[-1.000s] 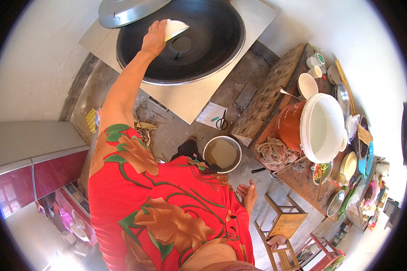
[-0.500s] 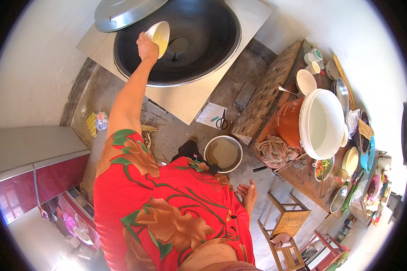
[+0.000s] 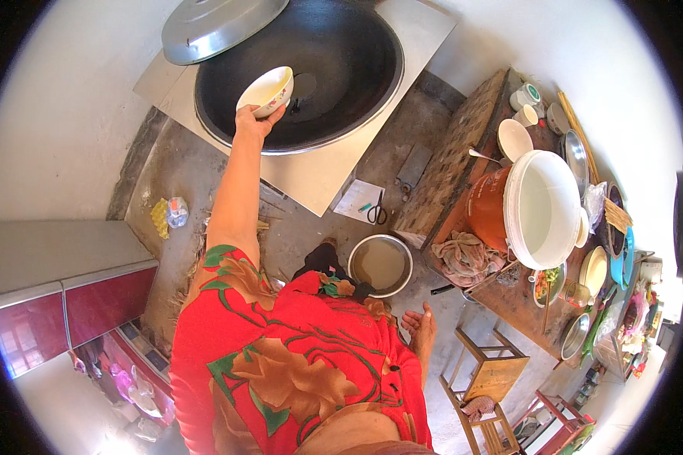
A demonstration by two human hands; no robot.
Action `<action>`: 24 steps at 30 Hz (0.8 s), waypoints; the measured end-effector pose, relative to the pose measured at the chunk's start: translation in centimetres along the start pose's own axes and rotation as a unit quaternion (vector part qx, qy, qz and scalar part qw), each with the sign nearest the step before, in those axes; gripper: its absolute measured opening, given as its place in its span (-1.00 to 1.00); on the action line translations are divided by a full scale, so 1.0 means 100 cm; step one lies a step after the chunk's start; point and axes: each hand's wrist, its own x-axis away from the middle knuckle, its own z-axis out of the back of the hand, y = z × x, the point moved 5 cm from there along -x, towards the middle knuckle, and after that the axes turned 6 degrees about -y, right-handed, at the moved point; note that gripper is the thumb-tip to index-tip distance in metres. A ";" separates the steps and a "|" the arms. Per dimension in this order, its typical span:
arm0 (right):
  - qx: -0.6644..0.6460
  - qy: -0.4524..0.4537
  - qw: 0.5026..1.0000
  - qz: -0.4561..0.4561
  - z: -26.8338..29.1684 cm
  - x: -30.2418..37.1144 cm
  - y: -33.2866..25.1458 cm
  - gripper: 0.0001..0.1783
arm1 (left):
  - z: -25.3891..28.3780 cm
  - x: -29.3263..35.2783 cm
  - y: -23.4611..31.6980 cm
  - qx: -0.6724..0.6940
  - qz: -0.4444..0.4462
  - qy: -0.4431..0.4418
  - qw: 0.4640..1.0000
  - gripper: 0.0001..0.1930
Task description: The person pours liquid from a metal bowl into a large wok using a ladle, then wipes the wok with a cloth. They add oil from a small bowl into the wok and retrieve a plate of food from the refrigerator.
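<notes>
My left hand (image 3: pixel 258 121) grips a white bowl (image 3: pixel 273 105) with small flowers on its outside, holding it over the near left part of a large black wok (image 3: pixel 349 83). The bowl's inside looks yellowish, and it tips slightly toward the wok. A small darker, wet-looking patch marks the wok's bottom. Beside my body at the lower right, my right hand (image 3: pixel 420 330) hangs with its fingers loosely apart and nothing in it.
A metal lid (image 3: pixel 212 30) leans over the wok's far left rim. On the floor stand a basin of cloudy water (image 3: pixel 379 265) and a wooden chair (image 3: pixel 489 375). The right-hand table (image 3: pixel 508 303) bears a big bucket (image 3: pixel 542 212), bowls and a cloth. Scissors (image 3: pixel 377 212) lie beside the stove.
My left hand has turned the bowl from steeply tipped over the wok to nearly level and drawn it slightly nearer. My right hand stays low at my side.
</notes>
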 end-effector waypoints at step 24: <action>0.227 -0.210 0.859 0.407 -0.162 -0.027 -0.204 0.11 | -0.019 0.231 -0.216 -0.028 0.402 -0.295 0.867 -0.46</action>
